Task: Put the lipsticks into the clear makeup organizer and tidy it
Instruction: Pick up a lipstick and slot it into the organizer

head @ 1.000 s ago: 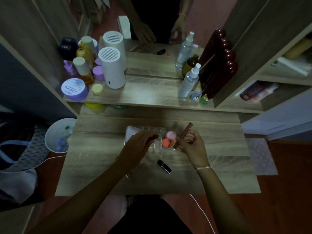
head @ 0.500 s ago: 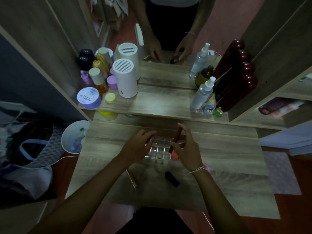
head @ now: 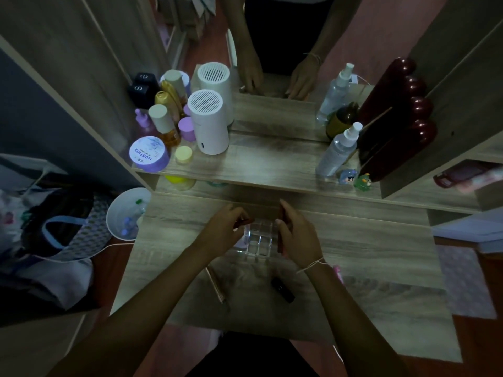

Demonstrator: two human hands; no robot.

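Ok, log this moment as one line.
left hand: holds reddish tube | right hand: holds brown tube at organizer | black lipstick, thin stick: loose on desk

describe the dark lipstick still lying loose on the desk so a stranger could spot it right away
Start at the wooden desk and find the clear makeup organizer between the two hands. Just nearer the person, beside the right wrist, lies the black lipstick tube, flat and angled. It is short, thick and dark, unlike the long thin pale stick lying to its left.
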